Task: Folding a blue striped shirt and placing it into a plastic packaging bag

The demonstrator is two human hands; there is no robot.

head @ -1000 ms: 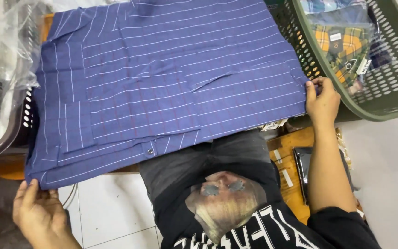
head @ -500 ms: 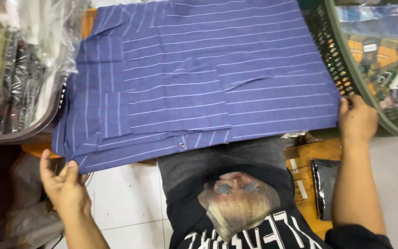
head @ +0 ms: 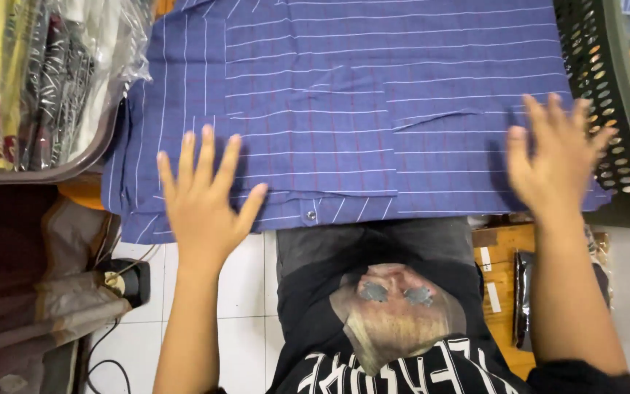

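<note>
Shirt (head: 373, 109) of blue cloth with thin white and red stripes lies spread flat across the work surface, its buttoned near edge hanging just over the person's lap. Left hand (head: 202, 197) lies palm down on the near left part of the cloth, fingers spread wide and gripping nothing. Right hand (head: 555, 157) is also flat and open, fingers splayed, pressed on the shirt's right edge; it is slightly blurred. A small crease shows in the cloth between the two hands, nearer the right one.

Just right of the right hand stands a dark green basket (head: 607, 109) with a perforated wall, touching or overlapping the shirt's right edge. At the upper left sits a grey tray (head: 74, 164) holding garments wrapped in clear plastic bags (head: 38, 73), its rim just beside the shirt's left side. Below the tray, on the white tiled floor (head: 246, 292), lies a black plug with a cord (head: 129, 281).
</note>
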